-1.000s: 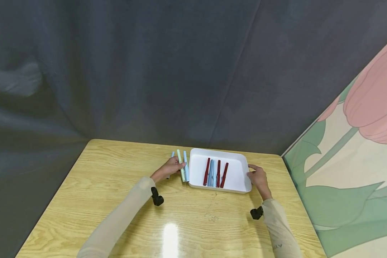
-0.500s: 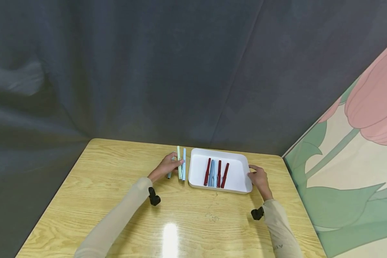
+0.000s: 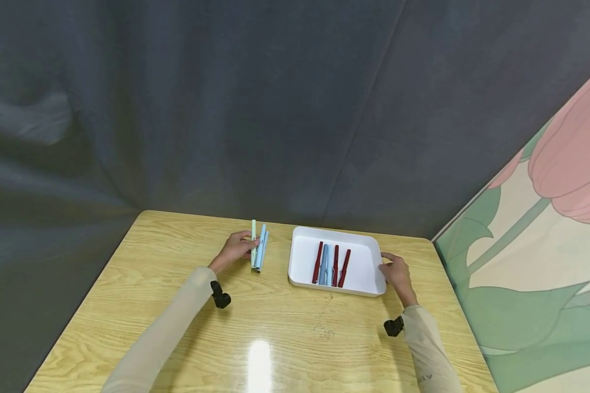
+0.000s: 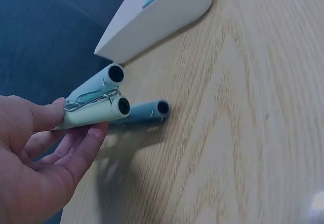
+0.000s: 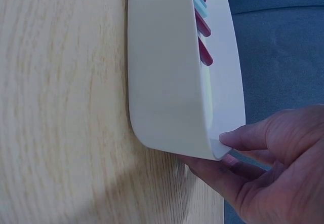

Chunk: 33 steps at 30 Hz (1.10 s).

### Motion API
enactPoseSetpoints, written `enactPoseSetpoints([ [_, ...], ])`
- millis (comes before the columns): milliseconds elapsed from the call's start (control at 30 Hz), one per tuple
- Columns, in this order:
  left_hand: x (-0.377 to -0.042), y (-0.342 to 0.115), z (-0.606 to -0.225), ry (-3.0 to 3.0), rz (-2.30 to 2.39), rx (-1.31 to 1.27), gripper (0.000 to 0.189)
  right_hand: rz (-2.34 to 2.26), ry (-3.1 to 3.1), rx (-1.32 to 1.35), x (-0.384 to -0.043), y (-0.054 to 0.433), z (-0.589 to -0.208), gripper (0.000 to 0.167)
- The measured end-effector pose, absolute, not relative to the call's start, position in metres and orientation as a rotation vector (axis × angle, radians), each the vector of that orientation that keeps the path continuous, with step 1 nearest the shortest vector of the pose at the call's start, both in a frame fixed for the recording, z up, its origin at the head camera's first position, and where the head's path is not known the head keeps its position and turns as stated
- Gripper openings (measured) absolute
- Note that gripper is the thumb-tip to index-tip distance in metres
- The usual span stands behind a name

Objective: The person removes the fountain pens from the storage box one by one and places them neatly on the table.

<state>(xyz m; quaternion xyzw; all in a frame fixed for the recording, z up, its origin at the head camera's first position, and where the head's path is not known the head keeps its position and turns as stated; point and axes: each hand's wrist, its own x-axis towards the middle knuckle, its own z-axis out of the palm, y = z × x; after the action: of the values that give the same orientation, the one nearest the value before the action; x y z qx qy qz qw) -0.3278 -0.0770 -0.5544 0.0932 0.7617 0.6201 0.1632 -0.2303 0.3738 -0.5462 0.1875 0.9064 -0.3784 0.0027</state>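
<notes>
Shifted toward 9 o'clock since half a second ago, the left hand (image 3: 235,246) now sits farther from the white tray (image 3: 301,257), carrying its pens along. It pinches two pens between thumb and fingers: a pale green clip pen (image 4: 96,114) and a light blue pen (image 4: 96,84). On the wooden table (image 3: 177,245) just under them lies a darker blue pen (image 4: 145,111); whether the held pens touch it, I cannot tell. The right hand (image 3: 396,271) is in the same place as before, at the tray's 3 o'clock end, gripping the wall with its thumb at the rim and fingers outside.

Between the hands, the tray rests on the table with five pens side by side near its middle, tops pointing roughly to 12 o'clock. From the 9 o'clock side they run: a red pen, a grey-blue pen (image 3: 324,263), a pale blue pen (image 3: 329,267), and two more red pens.

Beige sleeves (image 3: 164,327) reach in from 7 and 5 o'clock, each wrist wearing a small black camera. Beyond the table, a dark curtain (image 3: 255,109) fills 12 o'clock, and a pink tulip mural (image 3: 565,207) stands at 3 o'clock.
</notes>
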Motion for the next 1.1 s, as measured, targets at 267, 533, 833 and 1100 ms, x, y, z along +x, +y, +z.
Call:
enactPoseSetpoints([
  [267,-0.329,-0.085,-0.562,2.306,1.68,0.175,0.045,-1.19,2.843,0.589,-0.232,0.374,-0.545,0.047],
  [533,-0.338,-0.092,-0.569,2.289,1.629,0.279,0.039,-1.199,2.839,0.576,-0.23,0.375,-0.546,0.047],
  [833,-0.335,-0.087,-0.564,2.427,1.527,0.22,0.038,-1.207,2.842,0.576,-0.23,0.375,-0.544,0.047],
  [1100,-0.33,-0.084,-0.562,2.632,1.421,0.095,0.038,-1.198,2.844,0.577,-0.23,0.375,-0.545,0.046],
])
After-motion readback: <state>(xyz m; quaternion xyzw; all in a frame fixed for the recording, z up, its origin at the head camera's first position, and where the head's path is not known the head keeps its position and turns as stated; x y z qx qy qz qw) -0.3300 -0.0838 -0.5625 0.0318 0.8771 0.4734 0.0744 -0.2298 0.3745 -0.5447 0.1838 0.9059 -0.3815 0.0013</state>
